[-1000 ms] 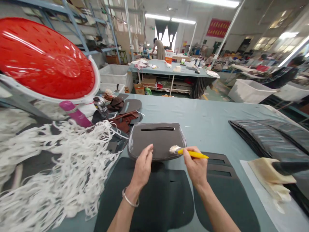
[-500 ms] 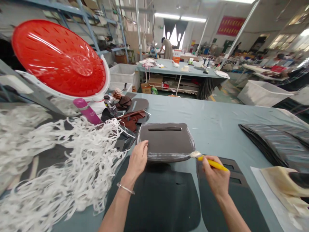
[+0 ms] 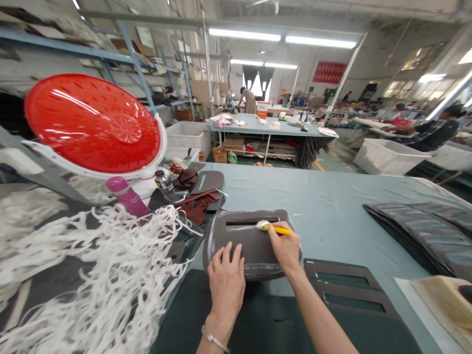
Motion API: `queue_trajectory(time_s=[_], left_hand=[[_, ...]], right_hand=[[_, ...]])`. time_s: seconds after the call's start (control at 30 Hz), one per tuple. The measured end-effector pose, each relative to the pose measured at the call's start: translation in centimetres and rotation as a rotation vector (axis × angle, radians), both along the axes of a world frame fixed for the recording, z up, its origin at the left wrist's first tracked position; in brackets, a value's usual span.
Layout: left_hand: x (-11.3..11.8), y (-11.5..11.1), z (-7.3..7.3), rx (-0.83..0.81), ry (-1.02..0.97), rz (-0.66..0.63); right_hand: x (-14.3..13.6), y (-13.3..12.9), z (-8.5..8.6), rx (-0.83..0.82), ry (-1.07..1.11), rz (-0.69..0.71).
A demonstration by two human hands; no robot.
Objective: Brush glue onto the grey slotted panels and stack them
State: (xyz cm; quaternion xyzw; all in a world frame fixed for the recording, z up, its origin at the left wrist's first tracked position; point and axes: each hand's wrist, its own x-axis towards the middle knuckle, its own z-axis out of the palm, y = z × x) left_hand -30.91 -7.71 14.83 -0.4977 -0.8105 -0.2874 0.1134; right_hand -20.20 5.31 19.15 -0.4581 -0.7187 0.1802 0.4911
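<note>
A dark grey rounded panel (image 3: 254, 248) with a long slot near its far edge lies on the blue-green table, with whitish smears along its edges. My left hand (image 3: 226, 278) rests on its near left part, fingers spread and holding nothing. In my right hand (image 3: 286, 246) is a brush with a yellow handle (image 3: 282, 230), and its pale bristles touch the panel just below the slot. A whitish streak runs along the slot's near side. Under and in front of the panel lies a larger dark sheet (image 3: 269, 319).
Tangled white strips (image 3: 125, 260) cover the left side, near a pink bottle (image 3: 127, 196) and a red basket (image 3: 96, 125). To the right are a dark piece with two cutouts (image 3: 350, 285), stacked dark panels (image 3: 416, 231) and a yellowish container (image 3: 438, 295).
My right hand and the brush have moved from the panel's near right corner to the slot. My left hand has shifted from the left edge onto the panel. The view has tilted up.
</note>
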Motion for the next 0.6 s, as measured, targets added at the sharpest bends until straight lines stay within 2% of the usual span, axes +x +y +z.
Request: queue_trajectory(time_s=[0.07,0.13,0.17,0.3,0.37,0.43,0.5,0.6], left_hand=[[0.1,0.1,-0.2,0.001,0.001,0.002],[0.2,0.2,-0.3,-0.012,0.012,0.011],[0.3,0.2,-0.3,-0.021,0.021,0.015],[0.4,0.2,-0.3,-0.049,0.059,0.02],[0.4,0.1,-0.3,-0.049,0.068,0.02],[0.4,0.0,-0.3,-0.041,0.064,0.017],[0.3,0.1,-0.3,-0.028,0.055,0.012],[0.3,0.2,-0.1,-0.011,0.041,0.013]], right_hand=[[2.4,0.8,0.7,0.078,-0.046,-0.184],[2.1,0.5,1.5,0.125,-0.04,-0.201],[0.8,0.0,1.7,0.134,-0.021,-0.135],[-6.2,-1.5,1.5,0.112,0.01,0.305],[-7.5,-0.8,0.9,0.093,-0.023,0.35],[-6.1,1.0,0.5,0.077,-0.067,0.242],[-2.6,3.0,0.6,0.071,-0.101,0.095],[3.0,5.1,1.7,0.091,-0.134,-0.095]])
